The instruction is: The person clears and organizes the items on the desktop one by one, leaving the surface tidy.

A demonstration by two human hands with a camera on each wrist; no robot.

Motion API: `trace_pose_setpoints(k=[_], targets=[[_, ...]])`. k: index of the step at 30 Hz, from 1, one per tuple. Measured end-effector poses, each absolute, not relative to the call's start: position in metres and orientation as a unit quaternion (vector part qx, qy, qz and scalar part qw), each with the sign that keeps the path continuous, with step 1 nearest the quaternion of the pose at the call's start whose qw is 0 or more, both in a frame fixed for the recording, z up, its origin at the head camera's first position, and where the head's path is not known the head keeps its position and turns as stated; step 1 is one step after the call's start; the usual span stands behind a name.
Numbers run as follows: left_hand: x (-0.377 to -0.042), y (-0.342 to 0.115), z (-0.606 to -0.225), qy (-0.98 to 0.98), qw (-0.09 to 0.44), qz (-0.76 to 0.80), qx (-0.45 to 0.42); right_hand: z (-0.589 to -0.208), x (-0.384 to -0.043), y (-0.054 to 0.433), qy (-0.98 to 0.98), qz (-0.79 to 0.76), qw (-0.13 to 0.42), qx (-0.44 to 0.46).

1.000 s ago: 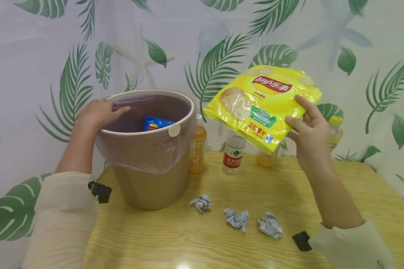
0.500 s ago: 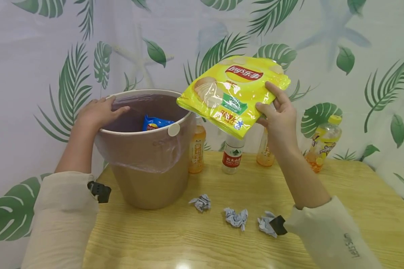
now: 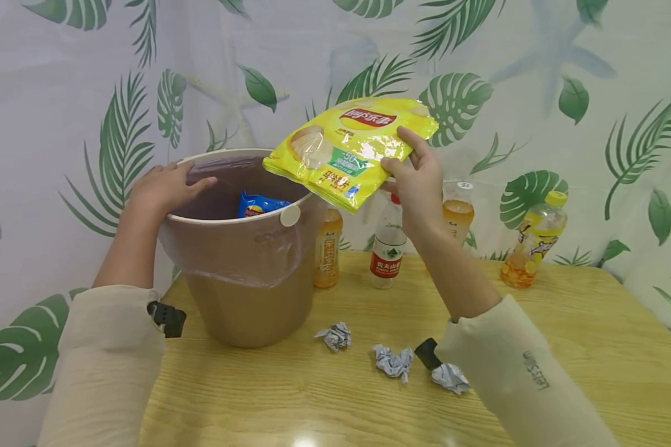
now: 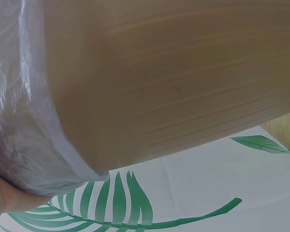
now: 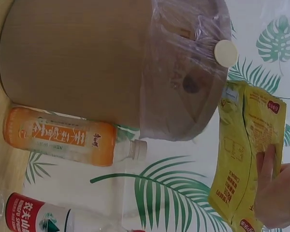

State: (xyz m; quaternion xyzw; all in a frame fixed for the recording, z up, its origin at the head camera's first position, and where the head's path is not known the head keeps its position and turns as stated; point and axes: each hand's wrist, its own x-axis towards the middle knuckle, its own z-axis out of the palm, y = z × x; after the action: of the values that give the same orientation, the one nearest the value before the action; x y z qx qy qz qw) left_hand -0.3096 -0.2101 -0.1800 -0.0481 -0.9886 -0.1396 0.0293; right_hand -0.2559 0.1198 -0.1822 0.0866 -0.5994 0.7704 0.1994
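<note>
A yellow Lay's chip bag [image 3: 346, 149] is pinched in my right hand [image 3: 419, 180], thumb on its printed front. The bag is tilted, its left corner over the right rim of a brown trash can [image 3: 240, 298]. My left hand [image 3: 164, 189] holds the can's left rim, thumb pointing over the opening; some fingertips are hidden. A clear plastic liner [image 3: 246, 267] is folded over the can's outside. Inside lies a blue chip bag [image 3: 260, 203], partly hidden. The right wrist view shows the yellow bag's [image 5: 244, 150] printed back beside the can.
Three crumpled paper balls [image 3: 392, 362] lie on the wooden table [image 3: 291, 397]. Behind them stand a red-label water bottle [image 3: 387, 261], orange drink bottles [image 3: 328, 251] and a yellow-capped bottle [image 3: 531, 242]. A leaf-patterned curtain [image 3: 537, 124] hangs at the back.
My right hand has carried the yellow chip bag leftward, from above the bottles to the trash can's right rim. My left hand has stayed on the can.
</note>
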Motion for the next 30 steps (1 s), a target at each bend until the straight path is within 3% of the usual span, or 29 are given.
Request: trace_pose_setpoints(k=[30], targets=[[-0.31,-0.21,-0.181,-0.989,0.031,-0.139,-0.045,-0.194,-0.287,0.052,-0.681,0.696,0.215,0.073]])
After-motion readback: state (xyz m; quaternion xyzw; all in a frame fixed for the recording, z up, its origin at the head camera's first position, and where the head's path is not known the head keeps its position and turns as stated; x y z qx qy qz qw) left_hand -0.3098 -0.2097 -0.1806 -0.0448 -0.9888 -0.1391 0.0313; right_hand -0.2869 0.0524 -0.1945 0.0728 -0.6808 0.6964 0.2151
